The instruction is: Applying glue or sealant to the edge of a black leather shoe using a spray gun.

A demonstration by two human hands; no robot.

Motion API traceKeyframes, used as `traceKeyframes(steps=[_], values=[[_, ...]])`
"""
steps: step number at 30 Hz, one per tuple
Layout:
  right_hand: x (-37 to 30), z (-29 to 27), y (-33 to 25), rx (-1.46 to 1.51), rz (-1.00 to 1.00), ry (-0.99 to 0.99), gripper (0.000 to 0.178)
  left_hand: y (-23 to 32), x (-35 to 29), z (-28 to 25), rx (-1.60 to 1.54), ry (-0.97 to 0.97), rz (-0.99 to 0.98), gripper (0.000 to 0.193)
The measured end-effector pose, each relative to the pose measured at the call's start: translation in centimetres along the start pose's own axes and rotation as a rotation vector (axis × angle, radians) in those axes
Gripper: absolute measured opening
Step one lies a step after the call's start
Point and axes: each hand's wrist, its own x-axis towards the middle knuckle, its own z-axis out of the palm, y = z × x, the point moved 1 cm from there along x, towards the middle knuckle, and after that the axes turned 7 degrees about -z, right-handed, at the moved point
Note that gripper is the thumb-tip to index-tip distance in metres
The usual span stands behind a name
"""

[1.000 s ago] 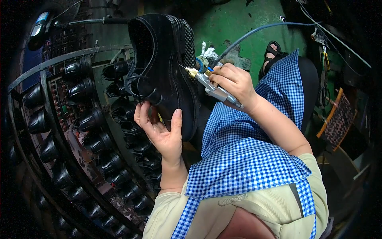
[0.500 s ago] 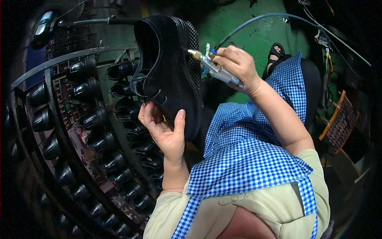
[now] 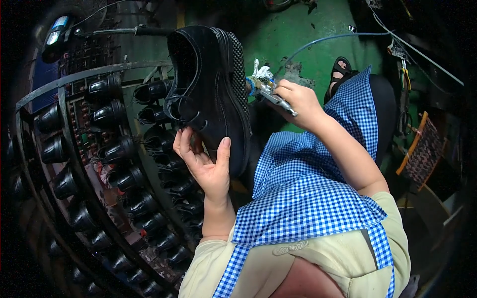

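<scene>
- Left hand point(image 3: 206, 161) grip clamped on black shoe point(image 3: 211, 94): thumb on the near sole side, fingers by the laces.
- Shoe held up, centre of scene, sole turned right, above the rack point(image 3: 64, 149).
- Right hand point(image 3: 298, 102) grip closed around a metal tool point(image 3: 268, 89), tip at the shoe's sole edge.
- Blue hose point(image 3: 328, 38) runs from the tool far right.
- Rack on the left carries rows of black shoes point(image 3: 107, 114).
- Blue checked apron point(image 3: 308, 193) on lap; sandalled foot point(image 3: 340, 74) on green floor point(image 3: 298, 30).
</scene>
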Motion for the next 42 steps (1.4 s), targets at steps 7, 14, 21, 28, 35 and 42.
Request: traceKeyframes(steps=[7,14,21,28,35,42], values=[[-0.6,-4.9,-3.5,0.240,-0.215,0.255,0.025,-0.3,0.1,0.0,0.001,-0.002,0.023,0.079],[0.9,-4.1,-4.3,0.238,-0.326,0.289,0.028,-0.6,0.1,0.0,-0.009,-0.006,0.035,0.078],[0.9,-3.5,-4.1,0.251,-0.325,0.295,0.029,0.0,-0.2,-0.2,0.000,0.004,0.012,0.078],[1.1,-3.4,-4.4,0.267,-0.331,0.301,0.029,0.0,-0.3,-0.5,0.004,0.008,0.019,0.078],[1.4,-3.4,-4.1,0.227,-0.331,0.298,0.028,-0.3,-0.3,-0.6,-0.028,-0.003,0.010,0.080],[3.3,-5.3,-2.0,0.409,-0.374,0.188,0.021,-0.7,-0.1,-0.6,-0.039,-0.006,0.004,0.080]])
